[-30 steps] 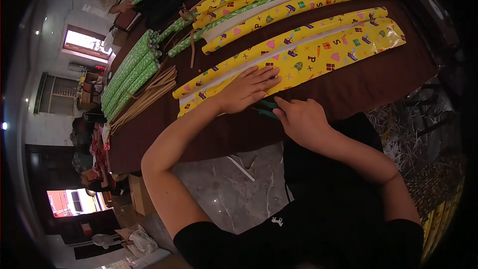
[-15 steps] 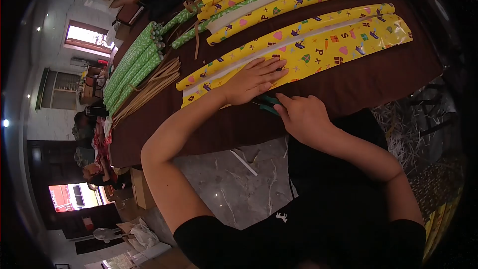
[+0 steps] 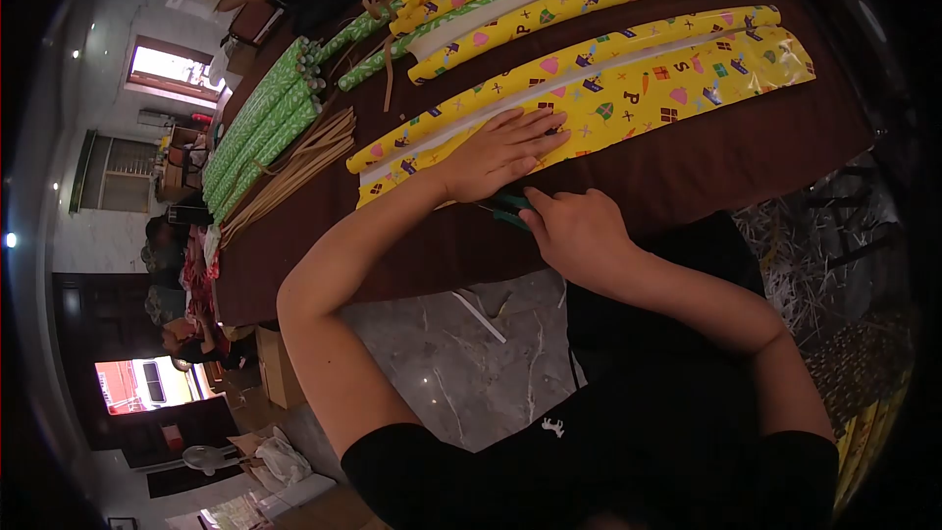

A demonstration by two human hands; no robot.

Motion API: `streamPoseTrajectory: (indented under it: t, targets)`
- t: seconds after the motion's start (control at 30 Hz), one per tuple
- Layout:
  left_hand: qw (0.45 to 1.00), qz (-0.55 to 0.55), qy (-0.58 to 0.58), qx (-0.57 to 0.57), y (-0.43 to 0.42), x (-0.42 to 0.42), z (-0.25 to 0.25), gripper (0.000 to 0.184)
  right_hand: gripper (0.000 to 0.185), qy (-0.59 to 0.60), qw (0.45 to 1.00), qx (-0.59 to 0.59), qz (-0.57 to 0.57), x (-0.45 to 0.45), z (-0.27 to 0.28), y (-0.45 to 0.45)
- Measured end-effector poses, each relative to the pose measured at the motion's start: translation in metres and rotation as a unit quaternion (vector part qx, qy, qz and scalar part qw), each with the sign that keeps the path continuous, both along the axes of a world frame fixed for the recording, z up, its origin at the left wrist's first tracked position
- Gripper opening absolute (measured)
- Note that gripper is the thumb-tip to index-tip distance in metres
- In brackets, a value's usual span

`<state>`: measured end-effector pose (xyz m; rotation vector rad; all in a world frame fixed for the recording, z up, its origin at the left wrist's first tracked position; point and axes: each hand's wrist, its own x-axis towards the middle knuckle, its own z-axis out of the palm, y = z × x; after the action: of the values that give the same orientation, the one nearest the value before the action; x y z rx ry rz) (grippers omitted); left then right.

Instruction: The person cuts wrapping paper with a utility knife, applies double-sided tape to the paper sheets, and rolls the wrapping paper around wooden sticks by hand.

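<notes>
My left hand (image 3: pixel 505 154) lies flat with its fingers stretched out on a sheet of yellow printed wrapping paper (image 3: pixel 628 108), which is rolled along its far side. Just below it, by the paper's near edge, my right hand (image 3: pixel 584 236) is closed round the green handles of a pair of scissors (image 3: pixel 507 208). The blades point left; their tips are hard to make out near my left wrist. White inner paper shows as a strip between the roll and the flat part.
Rolls of yellow paper (image 3: pixel 589 0) and green paper (image 3: pixel 260 128) lie on the brown-covered table (image 3: pixel 726 157), with thin tan strips (image 3: pixel 294 177) at left. Paper shreds (image 3: pixel 795 255) are heaped at right. Other people sit or stand at the far left and top.
My right hand and the scissors have moved a little to the left along the paper's near edge. My left hand stays almost in place.
</notes>
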<state>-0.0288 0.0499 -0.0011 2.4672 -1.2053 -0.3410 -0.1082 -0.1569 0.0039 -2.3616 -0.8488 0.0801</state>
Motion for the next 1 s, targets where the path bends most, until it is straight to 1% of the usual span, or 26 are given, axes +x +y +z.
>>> streamPoseTrajectory:
  t: [0.07,0.27,0.4,0.47,0.5,0.57,0.6,0.67,0.7,0.73,0.77,0.8,0.83,0.9,0.93,1.0]
  targets:
    - [1.000,-0.001,0.001,0.002,0.000,0.000,0.000,0.054,0.029,-0.020,1.000,0.018,-0.001,-0.001,-0.003,0.002]
    - [1.000,-0.006,0.020,-0.002,-0.001,0.001,0.005,0.053,0.033,-0.024,1.000,-0.008,-0.007,-0.004,-0.002,0.000]
    - [0.999,-0.006,0.035,-0.005,-0.002,0.002,0.008,0.053,0.035,-0.028,1.000,0.012,-0.009,-0.008,0.000,-0.005]
    - [0.999,0.000,0.050,0.012,-0.004,0.002,0.010,0.061,0.037,0.049,0.999,-0.001,0.008,-0.014,0.008,-0.013]
    - [0.999,-0.003,0.051,0.014,-0.004,0.002,0.009,0.061,0.037,0.050,0.999,0.001,0.005,-0.018,0.010,-0.018]
    - [0.999,0.003,0.046,-0.014,-0.002,0.002,0.008,0.052,0.035,0.072,0.997,0.033,0.023,-0.024,0.015,-0.033]
    - [0.999,0.001,0.045,-0.016,-0.001,0.002,0.009,0.052,0.035,0.071,0.997,0.031,0.022,-0.023,0.015,-0.045]
    - [0.993,0.020,0.099,-0.063,-0.002,0.005,0.012,0.049,0.034,0.096,0.988,0.112,0.046,-0.017,0.017,-0.081]
    - [0.993,0.010,0.091,-0.074,-0.003,0.006,0.011,0.049,0.034,0.087,0.990,0.101,0.038,-0.012,0.025,-0.101]
    - [0.983,0.043,0.132,-0.120,-0.002,0.004,0.008,0.045,0.034,0.232,0.964,0.125,0.028,-0.005,0.038,-0.122]
    - [0.968,0.071,0.175,-0.165,-0.003,0.004,0.005,0.042,0.035,0.370,0.917,0.151,0.013,0.002,0.049,-0.142]
    - [0.982,0.059,0.130,-0.120,-0.004,0.005,0.005,0.041,0.037,0.453,0.874,0.175,0.001,0.007,0.057,-0.159]
    - [0.992,0.050,0.083,-0.076,-0.004,0.006,0.006,0.040,0.037,0.437,0.883,0.171,-0.013,0.010,0.060,-0.173]
    - [0.997,0.035,0.040,-0.062,-0.010,0.002,0.017,0.036,0.037,0.452,0.849,0.268,-0.047,0.013,0.055,-0.196]
    - [0.997,0.022,0.031,-0.074,-0.021,0.011,0.020,0.036,0.037,0.440,0.857,0.263,-0.059,0.014,0.053,-0.202]
    - [0.997,0.005,-0.014,-0.073,-0.043,0.028,0.030,0.037,0.038,0.425,0.855,0.294,-0.042,0.018,0.049,-0.209]
